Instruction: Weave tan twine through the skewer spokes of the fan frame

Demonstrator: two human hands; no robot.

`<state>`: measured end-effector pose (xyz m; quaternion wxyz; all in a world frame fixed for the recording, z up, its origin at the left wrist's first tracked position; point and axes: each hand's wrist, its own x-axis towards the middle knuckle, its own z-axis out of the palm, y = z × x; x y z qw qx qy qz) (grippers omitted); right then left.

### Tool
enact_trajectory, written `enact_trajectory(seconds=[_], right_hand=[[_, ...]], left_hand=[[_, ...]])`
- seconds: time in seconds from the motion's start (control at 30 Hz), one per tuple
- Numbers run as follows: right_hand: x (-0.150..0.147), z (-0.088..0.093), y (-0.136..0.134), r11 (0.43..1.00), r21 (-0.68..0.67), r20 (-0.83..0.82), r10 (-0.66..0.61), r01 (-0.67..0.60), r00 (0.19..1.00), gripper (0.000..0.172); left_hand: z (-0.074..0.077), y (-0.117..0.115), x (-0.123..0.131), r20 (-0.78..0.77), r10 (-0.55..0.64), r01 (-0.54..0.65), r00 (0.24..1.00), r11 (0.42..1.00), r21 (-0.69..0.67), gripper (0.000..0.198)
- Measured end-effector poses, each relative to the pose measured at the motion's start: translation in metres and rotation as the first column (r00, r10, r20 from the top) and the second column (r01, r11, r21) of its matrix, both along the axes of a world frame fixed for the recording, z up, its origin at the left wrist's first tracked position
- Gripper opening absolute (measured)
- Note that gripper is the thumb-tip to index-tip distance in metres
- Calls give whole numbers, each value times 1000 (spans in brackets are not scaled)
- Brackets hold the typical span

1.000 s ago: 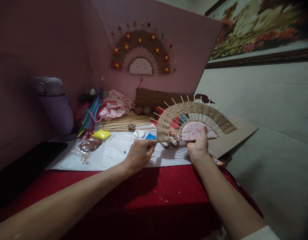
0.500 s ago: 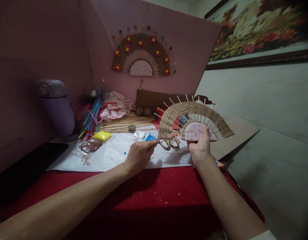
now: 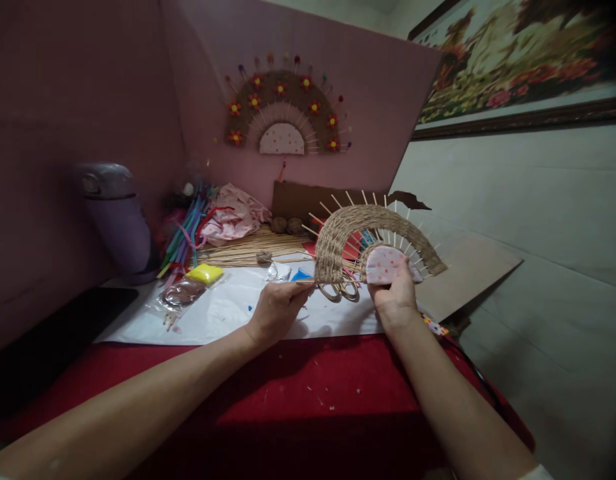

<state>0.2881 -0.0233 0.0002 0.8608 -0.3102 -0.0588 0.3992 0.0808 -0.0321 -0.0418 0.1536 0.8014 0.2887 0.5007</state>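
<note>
Our right grip (image 3: 395,298) is closed on the woven fan (image 3: 358,215), thumb flat on its pink spotted half-round (image 3: 383,265), fingers mostly hidden behind; our left grip (image 3: 275,310) is drawn to a close pinch on a stick end (image 3: 304,282) at the woven fan's lower left corner; woven fan, one, held by both above the worktop (image 3: 348,393), arch uppermost, pale stick tips jutting from its outer edge; we list further, below the woven fan's lower left edge, two gold-toned loops (image 3: 332,299); left of the woven fan, one blue packet (image 3: 302,275), and farther left, one yellow packet (image 3: 206,273) touching one brown packet (image 3: 183,292); farthest left of the woven fan, one purple bottle (image 3: 119,227), tilted in our view; behind and left of the woven fan, loose thin sticks (image 3: 248,248), crumpled pink cloth (image 3: 238,215) and two brown balls (image 3: 287,225); above and behind the woven fan, one flowered arch (image 3: 293,83) against a pink board (image 3: 368,100); right of the woven fan, one flat grey-brown panel (image 3: 475,270).
</note>
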Motion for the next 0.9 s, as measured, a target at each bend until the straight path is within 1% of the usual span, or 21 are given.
enact_trajectory(seconds=[0.17,0.27,0.43,0.57,0.67,0.77,0.9], right_hand=[[0,-8,3,999,-5,50,43,-43,998,22],[2,-12,4,998,7,80,56,-57,995,21],[3,-10,3,998,3,32,59,-59,998,18],[0,-7,1,993,-76,-11,86,-86,996,16],[-2,-7,1,991,-104,-8,86,-87,996,14],[-3,-7,1,991,-78,16,108,-107,994,16],[-3,-8,0,989,-86,40,126,-123,991,18]], left_hand=[[3,0,-1,70,-87,90,994,995,-41,22],[4,4,-3,83,-78,81,993,996,-32,21],[7,16,-9,126,77,-87,989,993,80,17],[14,22,-17,126,171,-189,977,971,146,16],[20,22,-22,90,243,-259,966,927,270,14],[24,21,-27,23,308,-291,951,869,401,14],[29,22,-32,-44,357,-291,933,821,491,20]])
